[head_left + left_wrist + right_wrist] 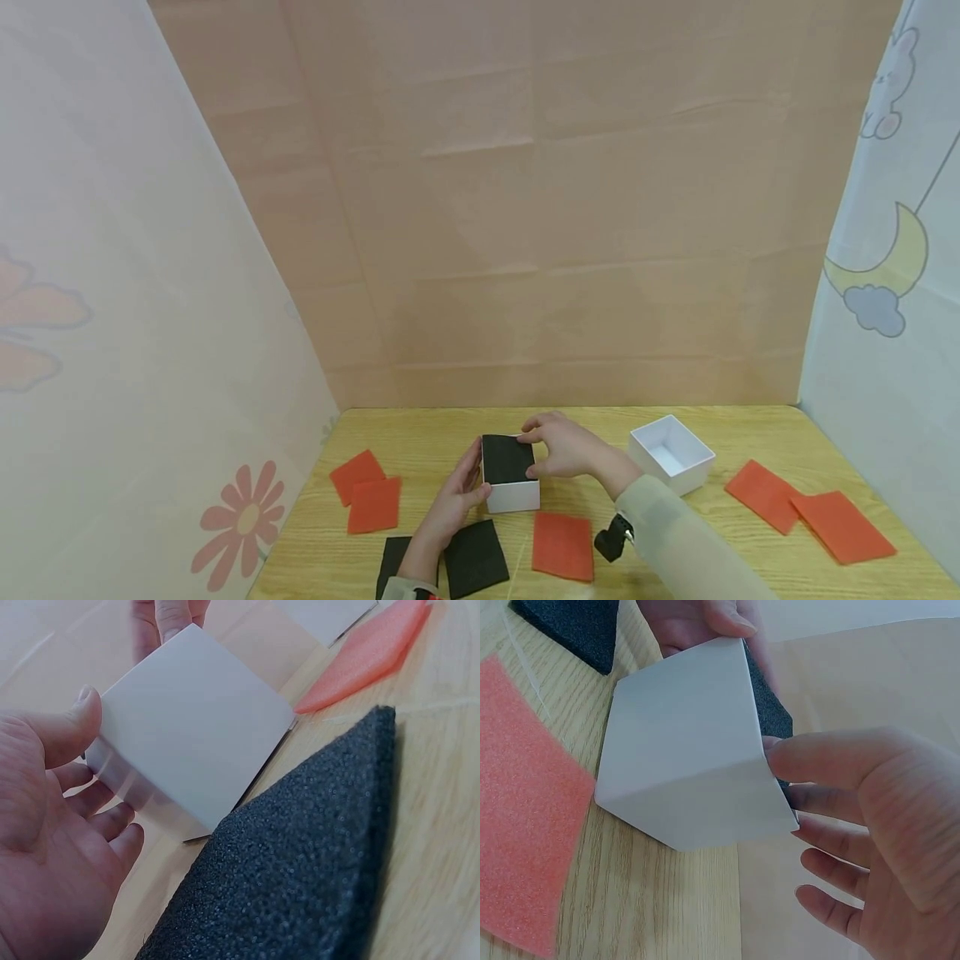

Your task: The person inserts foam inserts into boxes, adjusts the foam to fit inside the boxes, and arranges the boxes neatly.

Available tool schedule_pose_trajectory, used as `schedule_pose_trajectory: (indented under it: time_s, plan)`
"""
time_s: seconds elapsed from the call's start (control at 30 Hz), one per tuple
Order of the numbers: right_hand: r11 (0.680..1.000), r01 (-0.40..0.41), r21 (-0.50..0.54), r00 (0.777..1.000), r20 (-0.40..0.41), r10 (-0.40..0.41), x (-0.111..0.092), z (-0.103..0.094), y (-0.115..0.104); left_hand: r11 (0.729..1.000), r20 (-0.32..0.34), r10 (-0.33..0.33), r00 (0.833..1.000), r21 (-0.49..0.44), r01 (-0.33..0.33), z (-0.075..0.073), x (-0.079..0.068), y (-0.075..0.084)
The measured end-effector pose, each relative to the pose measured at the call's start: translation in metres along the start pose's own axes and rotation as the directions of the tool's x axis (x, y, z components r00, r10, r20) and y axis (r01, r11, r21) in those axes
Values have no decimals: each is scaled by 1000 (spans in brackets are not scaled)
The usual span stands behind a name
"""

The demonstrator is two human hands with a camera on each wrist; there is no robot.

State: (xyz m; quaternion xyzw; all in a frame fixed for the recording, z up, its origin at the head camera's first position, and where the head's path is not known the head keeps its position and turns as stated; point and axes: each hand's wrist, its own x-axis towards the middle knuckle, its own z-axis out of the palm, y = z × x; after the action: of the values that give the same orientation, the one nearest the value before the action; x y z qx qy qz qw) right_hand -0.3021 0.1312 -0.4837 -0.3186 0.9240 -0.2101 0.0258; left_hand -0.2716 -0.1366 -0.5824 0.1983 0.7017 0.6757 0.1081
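Observation:
A white box (513, 498) stands near the middle of the table, with a black foam sheet (504, 458) lying across its top opening. My left hand (447, 504) grips the box's left side, the thumb at the near corner and the fingers along the side wall. From the right, my right hand (573, 447) touches the foam sheet at its right edge, thumb at the near corner and forefinger at the far one. Its other fingers spread loosely beside the box in the right wrist view. The foam's edge (771, 694) shows just inside the rim there.
Two loose black foam sheets (476, 558) lie in front, one partly under my left forearm. An orange foam sheet (562, 546) lies near the box. Two orange sheets (375, 506) overlap at left, two more (843, 527) at right. A second white box (693, 479) stands open beyond my right forearm.

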Motion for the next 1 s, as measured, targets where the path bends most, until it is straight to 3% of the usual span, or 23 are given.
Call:
schedule_pose_trajectory:
  time_s: [0.23,0.43,1.0]
  plan:
    - [1000,-27,-3,999,-36,27,5,2,-9,1000,5,-1,1000,-2,1,-1,-1,0]
    - [999,28,-24,995,-92,-30,17,11,-20,1000,-2,-6,1000,-8,6,-1,-1,0]
    - [996,39,-83,994,-94,-47,25,19,-33,1000,13,3,1000,-10,-2,-2,-1,2]
